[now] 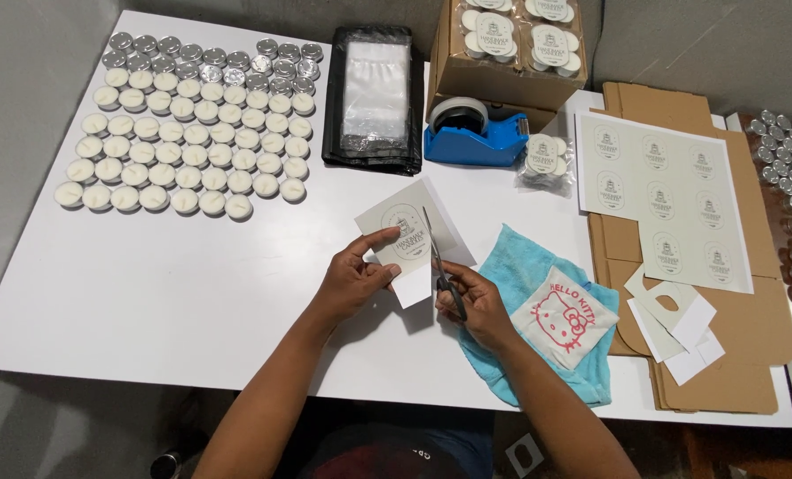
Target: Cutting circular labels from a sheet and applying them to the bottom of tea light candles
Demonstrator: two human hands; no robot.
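Observation:
My left hand [353, 277] pinches a piece of pale printed label paper [402, 232] by its lower left corner, holding it just above the white table [148, 284]. My right hand [473, 302] grips a pair of black-handled scissors [440, 266]. The blades point up and away from me and run along the right side of the round label printed on the paper. Both hands meet near the table's front middle.
Rows of white tealight candles [188, 146] fill the far left. A black bag stack [374, 93], blue tape dispenser [471, 133] and cardboard box of packed candles [511, 49] stand behind. A blue cloth [538, 310], label sheet [662, 195], paper offcuts [680, 324] and flat cardboard [751, 310] lie right.

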